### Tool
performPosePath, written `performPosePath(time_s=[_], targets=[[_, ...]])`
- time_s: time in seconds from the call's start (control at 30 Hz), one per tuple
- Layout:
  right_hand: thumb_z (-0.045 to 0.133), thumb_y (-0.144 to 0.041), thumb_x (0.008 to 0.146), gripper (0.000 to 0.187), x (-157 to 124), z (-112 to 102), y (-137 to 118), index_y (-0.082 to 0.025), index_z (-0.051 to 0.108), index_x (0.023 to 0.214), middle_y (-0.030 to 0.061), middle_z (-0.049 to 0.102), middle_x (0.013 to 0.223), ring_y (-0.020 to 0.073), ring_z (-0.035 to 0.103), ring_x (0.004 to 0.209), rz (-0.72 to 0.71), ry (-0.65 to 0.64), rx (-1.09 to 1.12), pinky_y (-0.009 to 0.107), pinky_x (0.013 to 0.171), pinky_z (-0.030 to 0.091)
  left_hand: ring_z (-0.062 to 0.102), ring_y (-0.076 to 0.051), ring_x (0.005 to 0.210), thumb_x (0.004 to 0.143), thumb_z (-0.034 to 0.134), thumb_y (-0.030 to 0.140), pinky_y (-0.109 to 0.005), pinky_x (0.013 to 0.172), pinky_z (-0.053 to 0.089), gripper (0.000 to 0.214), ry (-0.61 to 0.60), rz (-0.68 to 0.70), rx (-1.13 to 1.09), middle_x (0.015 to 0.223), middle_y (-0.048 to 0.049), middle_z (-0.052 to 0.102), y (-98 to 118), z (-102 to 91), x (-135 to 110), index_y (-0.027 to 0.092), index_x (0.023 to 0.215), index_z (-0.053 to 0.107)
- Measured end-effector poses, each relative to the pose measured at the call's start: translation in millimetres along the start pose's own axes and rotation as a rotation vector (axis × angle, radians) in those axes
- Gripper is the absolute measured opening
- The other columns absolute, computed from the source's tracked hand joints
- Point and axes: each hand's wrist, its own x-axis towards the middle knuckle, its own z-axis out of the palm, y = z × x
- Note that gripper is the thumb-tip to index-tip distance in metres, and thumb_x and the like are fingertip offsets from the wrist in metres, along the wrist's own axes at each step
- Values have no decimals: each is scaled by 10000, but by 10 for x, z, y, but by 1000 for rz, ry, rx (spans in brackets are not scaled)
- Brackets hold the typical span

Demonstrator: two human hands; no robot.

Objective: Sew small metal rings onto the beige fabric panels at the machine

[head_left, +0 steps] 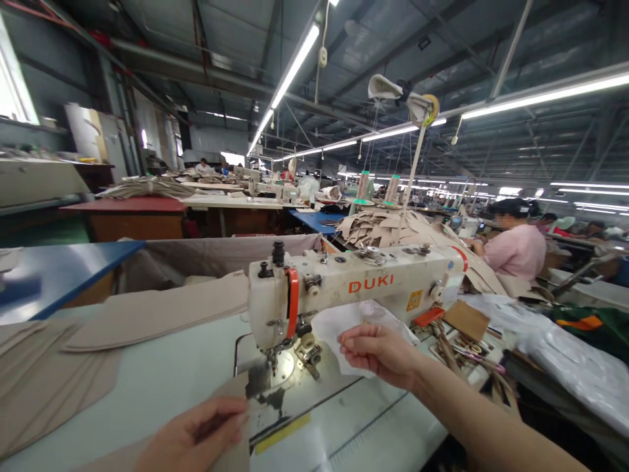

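My left hand [196, 432] is at the lower left, its thumb and fingers closed on the edge of a beige fabric piece [233, 452]. The piece's corner reaches up to the left of the needle area on the sewing machine [319, 295]. My right hand [376, 354] hovers in front of the machine arm with fingertips pinched together; whatever they hold, if anything, is too small to make out. Behind those fingers lies a white sheet [331, 328] under the arm. The presser foot [274, 364] stands over a bright round needle plate.
Stacked beige fabric panels [162, 311] lie left of the machine, more at the far left [44, 380]. Scissors and scraps [472, 354] sit at the right, beside clear plastic wrapping [550, 347]. A co-worker in pink [515, 246] sits beyond a fabric heap [378, 226].
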Motion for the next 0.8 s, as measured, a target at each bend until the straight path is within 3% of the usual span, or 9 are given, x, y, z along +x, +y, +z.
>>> performPosePath(time_s=[0.13,0.23,0.37,0.53,0.8], targets=[[832,-182,571,249,-174,351,26,-126,712,782,21,700,720,65,631,633,214,-113,438,177,665,501,609,-222,670,628,604,418,-279,657,471,239,-49,49,-95,665,-22,678,158,51,-159,213,697,706],[832,-162,574,240,-163,622,171,-122,710,777,34,711,718,75,643,621,269,-108,500,176,643,511,584,-190,643,648,606,348,-255,623,450,169,-16,80,-190,636,-12,644,213,88,-247,198,674,679],[874,-196,470,308,-67,988,442,-120,697,709,41,709,672,83,638,591,284,25,451,163,615,504,556,-163,619,670,592,302,-244,602,429,132,6,143,-219,625,-6,612,229,117,-337,183,671,649],[871,-292,459,356,1,1277,646,-132,685,718,18,687,623,84,610,568,175,-15,336,170,588,474,518,-143,568,680,581,319,-243,556,397,145,30,144,-276,587,6,574,244,120,-380,176,657,573],[776,-507,582,423,17,1264,726,-168,689,819,53,707,761,194,655,732,-66,-39,104,318,718,503,496,-129,503,615,609,340,-242,518,374,178,76,13,-371,508,28,545,278,98,-322,184,628,523]])
